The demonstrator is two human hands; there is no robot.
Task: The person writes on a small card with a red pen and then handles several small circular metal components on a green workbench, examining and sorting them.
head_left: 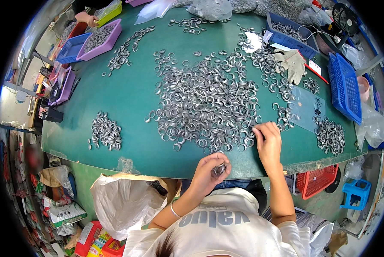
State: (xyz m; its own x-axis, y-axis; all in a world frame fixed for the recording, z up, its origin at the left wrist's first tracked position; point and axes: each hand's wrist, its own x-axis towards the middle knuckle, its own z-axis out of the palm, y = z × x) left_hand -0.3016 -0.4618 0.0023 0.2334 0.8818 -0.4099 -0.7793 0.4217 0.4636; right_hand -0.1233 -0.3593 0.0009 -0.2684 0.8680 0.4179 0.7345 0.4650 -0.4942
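A large spread heap of grey metal rings (205,98) covers the middle of the green tabletop (136,107). My left hand (205,171) is at the table's front edge, its fingers curled round a few metal rings (219,169). At the heap's right front edge is my right hand (268,139), thumb and fingertips pinched together low over the table. Whatever is between those fingertips is too small to make out. Loose rings (242,147) lie between my two hands.
Smaller ring piles sit at left (106,132) and right (330,137). A blue basket (345,88), a work glove (293,64) and a clear plastic bag (305,107) are at right. A pink tray (115,36) is far left, near another person's hand (86,19). A white sack (123,201) stands below.
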